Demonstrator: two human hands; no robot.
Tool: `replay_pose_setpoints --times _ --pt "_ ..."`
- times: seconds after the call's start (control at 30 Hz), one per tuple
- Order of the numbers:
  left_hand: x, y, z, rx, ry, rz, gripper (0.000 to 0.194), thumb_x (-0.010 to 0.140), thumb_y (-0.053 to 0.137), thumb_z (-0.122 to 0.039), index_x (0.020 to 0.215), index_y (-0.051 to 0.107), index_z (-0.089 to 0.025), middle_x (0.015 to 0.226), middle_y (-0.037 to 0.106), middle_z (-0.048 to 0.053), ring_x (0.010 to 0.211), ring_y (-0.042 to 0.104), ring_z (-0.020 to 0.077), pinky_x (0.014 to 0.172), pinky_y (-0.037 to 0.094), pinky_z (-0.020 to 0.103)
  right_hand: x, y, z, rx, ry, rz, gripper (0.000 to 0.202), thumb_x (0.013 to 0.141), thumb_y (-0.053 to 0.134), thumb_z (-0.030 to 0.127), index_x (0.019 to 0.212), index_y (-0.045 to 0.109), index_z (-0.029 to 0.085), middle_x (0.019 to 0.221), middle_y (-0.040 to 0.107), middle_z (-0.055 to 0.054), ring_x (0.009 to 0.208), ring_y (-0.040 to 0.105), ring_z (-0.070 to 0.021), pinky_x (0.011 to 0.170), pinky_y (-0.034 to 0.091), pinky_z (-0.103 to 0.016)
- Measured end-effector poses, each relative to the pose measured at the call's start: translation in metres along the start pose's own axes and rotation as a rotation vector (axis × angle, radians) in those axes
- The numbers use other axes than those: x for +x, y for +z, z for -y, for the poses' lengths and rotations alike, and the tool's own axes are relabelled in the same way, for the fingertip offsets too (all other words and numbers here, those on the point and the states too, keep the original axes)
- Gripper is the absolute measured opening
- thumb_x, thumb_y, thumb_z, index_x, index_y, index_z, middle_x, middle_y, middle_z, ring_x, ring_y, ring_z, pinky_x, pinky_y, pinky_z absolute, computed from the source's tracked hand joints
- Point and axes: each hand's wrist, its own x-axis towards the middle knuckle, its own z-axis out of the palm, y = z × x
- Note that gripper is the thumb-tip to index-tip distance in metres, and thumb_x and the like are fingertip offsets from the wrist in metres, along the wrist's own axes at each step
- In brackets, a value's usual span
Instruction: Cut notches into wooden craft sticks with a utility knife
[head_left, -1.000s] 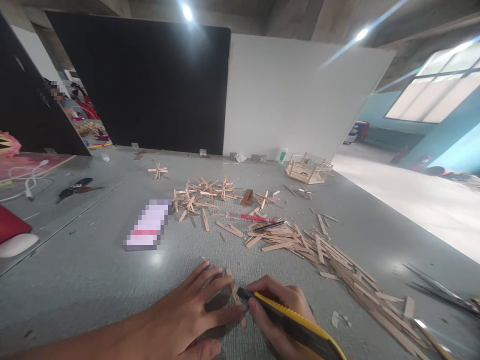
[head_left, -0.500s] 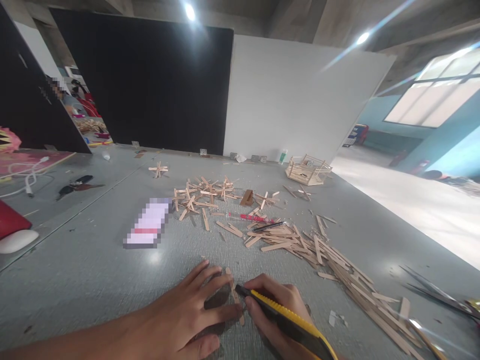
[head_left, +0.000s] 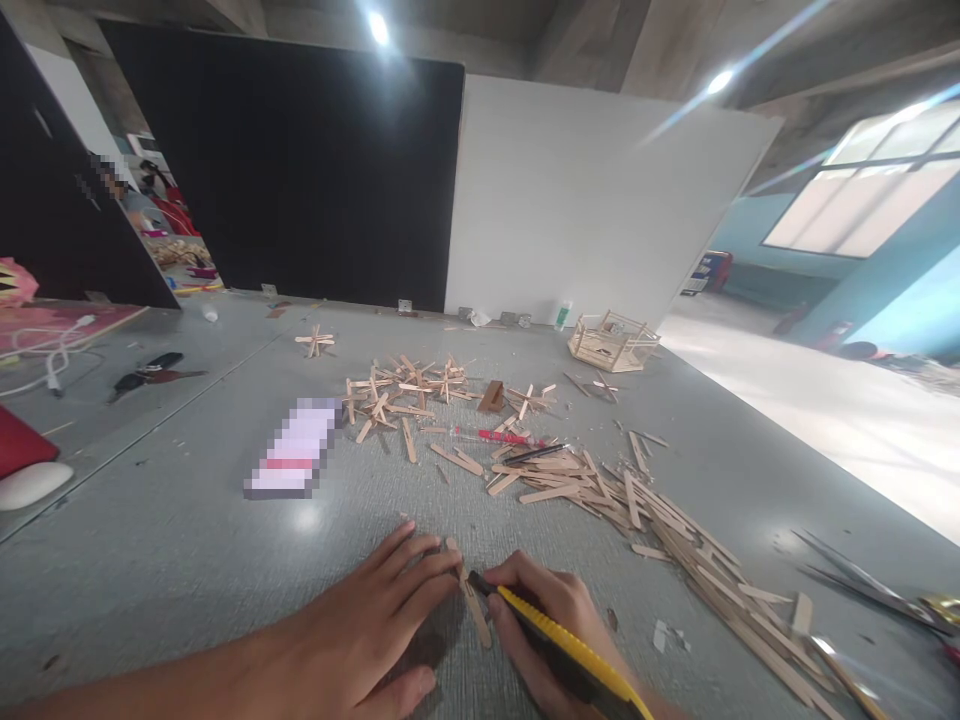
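Observation:
A small wooden craft stick (head_left: 475,612) lies on the grey table, slanting between my hands. My left hand (head_left: 367,625) rests palm down with its fingers stretched out, a fingertip on the stick's upper part. In my right hand (head_left: 559,595) is a yellow and black utility knife (head_left: 574,655), gripped like a pen. Its dark tip meets the stick near the middle, just below my left fingertip; the blade itself is too small to make out.
Loose craft sticks (head_left: 600,490) run in a pile toward the right, with a red pen (head_left: 510,437) by them. Scissors (head_left: 877,590) lie at far right. Behind are crossed-stick pieces (head_left: 405,385), a stick frame (head_left: 613,343) and a phone (head_left: 296,450).
A lower finger of my left hand has come off the stick and drawn back left, baring its lower half. The knife tip stays at the stick. The view has shifted slightly.

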Motion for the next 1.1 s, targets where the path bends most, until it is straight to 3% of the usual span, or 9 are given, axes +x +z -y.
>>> replay_pose_setpoints --times 0.2,0.37,0.43,0.63,0.87,1.1 --pt "0.002 -0.002 -0.003 0.002 -0.029 0.042 0.077 0.087 0.061 -0.012 0.157 0.033 -0.029 0.158 0.05 0.005 0.149 0.045 0.0278 0.132 0.02 0.056 -0.001 0.001 -0.003 -0.001 -0.018 -0.003 0.02 0.106 0.052 0.036 0.101 0.067 0.024 0.071 0.066 0.002 0.059 0.062 -0.0127 0.061 0.046 -0.022" --pt "0.0 0.002 0.003 0.056 -0.024 0.107 0.095 0.091 0.058 -0.013 0.171 0.01 -0.029 0.176 0.021 0.007 0.161 0.021 0.0338 0.131 0.019 0.06 0.001 0.001 -0.004 0.022 -0.065 0.036 0.02 0.107 0.049 0.033 0.103 0.066 0.022 0.075 0.066 0.0 0.06 0.062 -0.0132 0.06 0.045 -0.023" --pt "-0.001 0.002 0.004 0.066 -0.019 0.135 0.096 0.094 0.057 -0.015 0.172 0.003 -0.029 0.177 0.014 0.006 0.162 0.017 0.0335 0.132 0.015 0.06 0.001 0.0 -0.004 0.021 -0.092 0.048 0.019 0.106 0.047 0.029 0.105 0.065 0.021 0.077 0.066 -0.001 0.06 0.06 -0.0133 0.06 0.045 -0.024" --pt "0.0 0.001 0.003 0.082 -0.004 0.123 0.097 0.097 0.06 -0.02 0.172 0.0 -0.027 0.175 0.008 0.008 0.161 0.017 0.0323 0.133 0.017 0.051 0.001 0.0 -0.001 0.02 -0.087 0.072 0.015 0.104 0.045 0.024 0.099 0.058 0.021 0.074 0.057 0.002 0.058 0.052 -0.0125 0.058 0.041 -0.023" --pt "0.0 0.009 0.009 0.107 0.016 0.115 0.099 0.093 0.061 -0.021 0.172 0.002 -0.023 0.176 0.008 0.01 0.161 0.014 0.0343 0.133 0.015 0.055 0.002 -0.001 0.004 -0.033 -0.114 0.157 0.012 0.105 0.039 0.021 0.104 0.051 0.022 0.075 0.053 0.003 0.058 0.049 -0.0127 0.058 0.039 -0.024" --pt "0.002 0.002 0.005 0.11 -0.018 0.164 0.095 0.093 0.061 -0.023 0.172 0.008 -0.021 0.176 0.011 0.011 0.162 0.013 0.034 0.133 0.015 0.056 -0.002 -0.004 0.001 -0.064 -0.116 0.178 0.008 0.102 0.042 0.019 0.101 0.049 0.023 0.077 0.054 0.002 0.061 0.052 -0.0137 0.059 0.04 -0.025"
